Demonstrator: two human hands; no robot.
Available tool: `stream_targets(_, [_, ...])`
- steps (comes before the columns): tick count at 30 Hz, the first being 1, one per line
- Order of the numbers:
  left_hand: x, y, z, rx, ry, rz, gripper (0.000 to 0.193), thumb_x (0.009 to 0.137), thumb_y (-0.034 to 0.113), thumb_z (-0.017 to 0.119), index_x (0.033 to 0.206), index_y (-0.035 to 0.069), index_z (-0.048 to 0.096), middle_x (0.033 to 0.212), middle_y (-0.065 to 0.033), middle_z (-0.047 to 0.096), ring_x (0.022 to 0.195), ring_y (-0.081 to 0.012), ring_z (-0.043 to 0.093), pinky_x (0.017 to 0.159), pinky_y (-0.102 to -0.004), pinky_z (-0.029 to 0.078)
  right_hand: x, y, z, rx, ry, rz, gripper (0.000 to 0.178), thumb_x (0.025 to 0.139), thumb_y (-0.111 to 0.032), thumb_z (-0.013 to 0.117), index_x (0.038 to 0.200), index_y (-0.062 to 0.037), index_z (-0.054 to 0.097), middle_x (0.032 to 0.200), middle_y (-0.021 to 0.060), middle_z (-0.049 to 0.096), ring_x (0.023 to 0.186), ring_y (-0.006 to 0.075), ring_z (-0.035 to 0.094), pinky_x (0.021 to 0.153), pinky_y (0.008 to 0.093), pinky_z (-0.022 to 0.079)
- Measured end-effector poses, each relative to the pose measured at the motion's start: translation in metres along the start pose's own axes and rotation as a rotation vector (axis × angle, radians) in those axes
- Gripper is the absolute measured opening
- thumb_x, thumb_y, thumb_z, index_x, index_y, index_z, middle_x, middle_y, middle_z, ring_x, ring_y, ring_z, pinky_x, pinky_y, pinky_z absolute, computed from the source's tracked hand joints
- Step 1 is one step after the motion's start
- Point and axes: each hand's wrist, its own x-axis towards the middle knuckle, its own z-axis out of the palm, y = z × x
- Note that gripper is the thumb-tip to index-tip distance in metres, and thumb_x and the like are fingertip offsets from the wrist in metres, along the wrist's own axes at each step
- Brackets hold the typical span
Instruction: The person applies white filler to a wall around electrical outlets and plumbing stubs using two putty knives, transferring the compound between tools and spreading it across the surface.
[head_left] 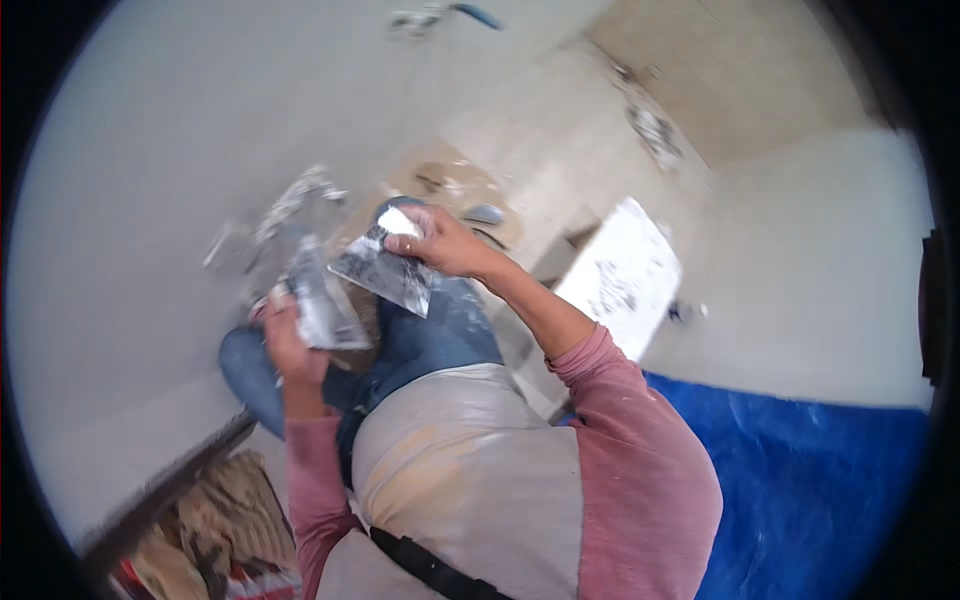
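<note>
My right hand [440, 240] is closed round the handle of a broad putty knife [385, 272]. Its wide blade is smeared with dark and white patches and points down toward my left. Closed on a second broad scraper [325, 308], my left hand [287, 335] is lower and nearer to me. That flat metal blade reaches up and right, close to the putty knife's edge; whether the two touch I cannot tell, as motion blurs them. Both tools are over my bent, blue-trousered legs [440, 325].
Beyond my knees lies brown cardboard [470, 175] with a few tools on it. A white spattered board [625, 275] stands to the right, a blue tarp [800, 490] behind it. Brown sacks [225, 520] are at lower left. Crumpled plastic [300, 200] lies beside the left wall [180, 200].
</note>
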Motion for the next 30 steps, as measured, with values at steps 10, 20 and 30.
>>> stream_targets(10, [0.033,-0.044,0.021,0.132,-0.161,-0.218,0.033,0.109,0.016,0.048,0.138,0.001,0.052,0.126,-0.0095,0.066,0.112,-0.0191,0.064,0.099,-0.0363,0.052,-0.287,0.043,-0.121,-1.039,1.042,0.444,0.02,0.089,-0.013,0.072,0.105,-0.0042,0.063,0.1,0.0207,0.069,0.085,0.0398,0.067,0.075,0.0454,0.053])
stream_targets(20, [0.039,-0.061,0.055,0.1,-0.176,-0.287,0.028,0.108,0.015,0.051,0.132,0.001,0.053,0.122,-0.0089,0.067,0.107,-0.0163,0.066,0.096,-0.0334,0.053,-0.337,0.121,-0.042,-1.216,0.851,0.603,0.044,0.077,0.005,0.061,0.116,-0.0103,0.073,0.113,0.0094,0.07,0.103,0.0345,0.063,0.089,0.0439,0.054])
stream_targets(30, [0.039,-0.061,0.049,0.116,-0.176,-0.272,0.029,0.108,0.015,0.051,0.132,0.0,0.052,0.123,-0.0119,0.067,0.108,-0.0187,0.067,0.098,-0.0349,0.054,-0.331,0.094,-0.079,-1.127,0.85,0.704,0.045,0.078,0.006,0.06,0.117,-0.0117,0.074,0.11,0.0124,0.069,0.099,0.0376,0.062,0.088,0.0465,0.052])
